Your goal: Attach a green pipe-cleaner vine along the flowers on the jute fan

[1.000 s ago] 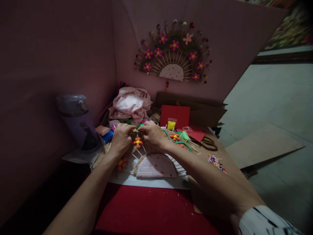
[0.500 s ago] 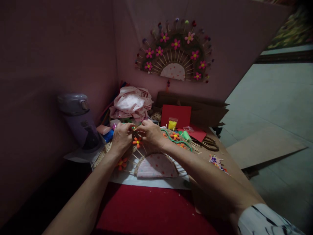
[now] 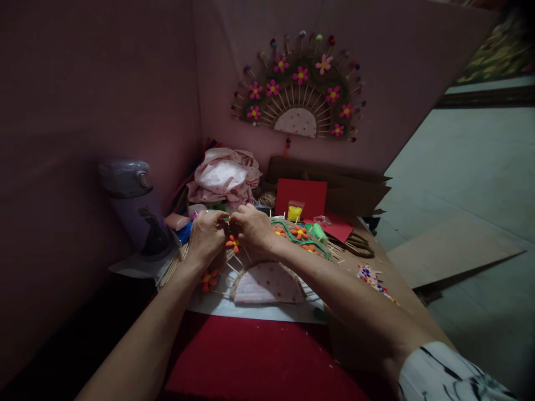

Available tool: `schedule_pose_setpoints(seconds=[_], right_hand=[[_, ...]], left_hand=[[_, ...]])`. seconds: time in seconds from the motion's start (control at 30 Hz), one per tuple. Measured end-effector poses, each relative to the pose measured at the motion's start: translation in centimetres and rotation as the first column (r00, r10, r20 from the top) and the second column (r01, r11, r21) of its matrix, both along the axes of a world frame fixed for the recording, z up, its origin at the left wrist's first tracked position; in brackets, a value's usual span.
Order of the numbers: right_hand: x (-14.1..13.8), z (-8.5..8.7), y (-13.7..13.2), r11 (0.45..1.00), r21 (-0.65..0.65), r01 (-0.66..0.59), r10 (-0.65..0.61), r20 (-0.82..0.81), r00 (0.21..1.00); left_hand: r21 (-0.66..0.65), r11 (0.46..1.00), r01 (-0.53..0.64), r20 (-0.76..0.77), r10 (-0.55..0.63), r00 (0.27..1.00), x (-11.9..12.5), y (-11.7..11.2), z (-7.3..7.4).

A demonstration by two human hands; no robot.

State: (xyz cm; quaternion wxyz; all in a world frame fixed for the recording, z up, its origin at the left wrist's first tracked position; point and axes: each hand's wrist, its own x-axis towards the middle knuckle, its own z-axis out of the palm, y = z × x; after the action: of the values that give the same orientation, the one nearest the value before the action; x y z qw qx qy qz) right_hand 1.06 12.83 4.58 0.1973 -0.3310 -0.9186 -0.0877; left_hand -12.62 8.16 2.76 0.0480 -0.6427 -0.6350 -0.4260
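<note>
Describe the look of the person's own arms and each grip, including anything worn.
The left grip and right grip are bare hands, with no gloves visible. The left forearm is uncovered as far as it shows. The right forearm meets a white sleeve with dark, streaky line markings. No watch or bracelet shows; rings are hard to judge in this dim light.

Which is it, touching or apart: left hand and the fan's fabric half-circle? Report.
Apart: the head view shows sticks between the left hand and the fabric half-circle.
</note>
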Motion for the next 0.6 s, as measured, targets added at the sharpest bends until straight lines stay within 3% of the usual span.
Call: schedule_pose_setpoints(seconds=[0.2, 0.37, 0.6], right_hand=[[-0.1, 0.2, -0.1, 1.000, -0.012, -0.005, 0.006, 0.015, 1.000], [0.0, 0.0, 0.0, 1.000, -0.017, -0.016, 0.016, 0.003, 1.000], [0.0, -0.1, 0.1, 0.999, -0.036, 0.002, -0.002, -0.020, 1.000]], left_hand=[[-0.008, 0.987, -0.158, -0.184, 0.154, 0.971, 0.2, -0.9, 0.3], [0.080, 0.961, -0.266, -0.269, 0.277, 0.922, 0.2, -1.5, 0.6], [0.011, 0.976, -0.218, -0.171, 0.216, 0.961, 0.3, -1.6, 1.1]])
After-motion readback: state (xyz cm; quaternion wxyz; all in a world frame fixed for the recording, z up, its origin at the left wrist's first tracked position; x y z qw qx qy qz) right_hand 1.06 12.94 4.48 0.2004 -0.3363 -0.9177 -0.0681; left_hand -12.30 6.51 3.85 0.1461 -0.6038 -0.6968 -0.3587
